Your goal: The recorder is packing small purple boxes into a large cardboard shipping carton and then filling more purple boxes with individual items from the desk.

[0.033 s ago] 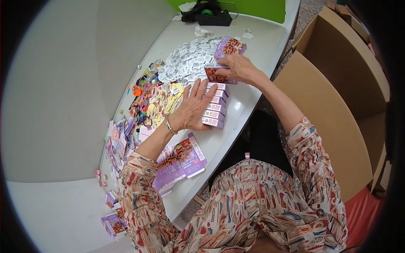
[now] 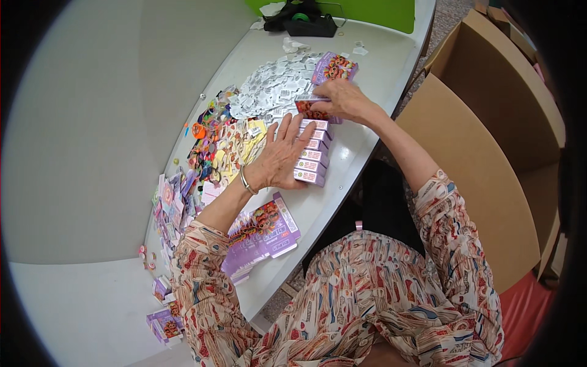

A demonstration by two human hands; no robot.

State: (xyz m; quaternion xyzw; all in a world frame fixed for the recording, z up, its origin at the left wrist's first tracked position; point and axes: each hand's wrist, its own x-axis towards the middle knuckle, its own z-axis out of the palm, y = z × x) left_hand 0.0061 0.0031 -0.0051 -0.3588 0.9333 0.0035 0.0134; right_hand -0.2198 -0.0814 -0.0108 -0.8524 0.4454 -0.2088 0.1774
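My left hand [image 2: 276, 158] lies spread, fingers apart, against the left side of a row of small purple boxes [image 2: 315, 155]. The boxes stand packed together with their white-and-purple ends facing up. Just beyond the row, my right hand [image 2: 345, 100] grips a small purple box [image 2: 312, 107] with a colourful picture on its side. Part of that box is hidden under the fingers. Past my right hand, another purple box [image 2: 334, 68] rests beside a wide heap of small white printed slips [image 2: 272, 85].
Left of my left hand lie yellow cards [image 2: 244, 142], a pile of small colourful pieces [image 2: 200, 137] and loose printed papers [image 2: 173, 202]. Flat purple cartons [image 2: 263, 235] overlap near my left forearm. A tape dispenser [image 2: 310, 25] stands at the far end. Big cardboard boxes [image 2: 483, 159] stand right of the table.
My right hand and the box in it have shifted very slightly to the left. My left hand stays on the row.
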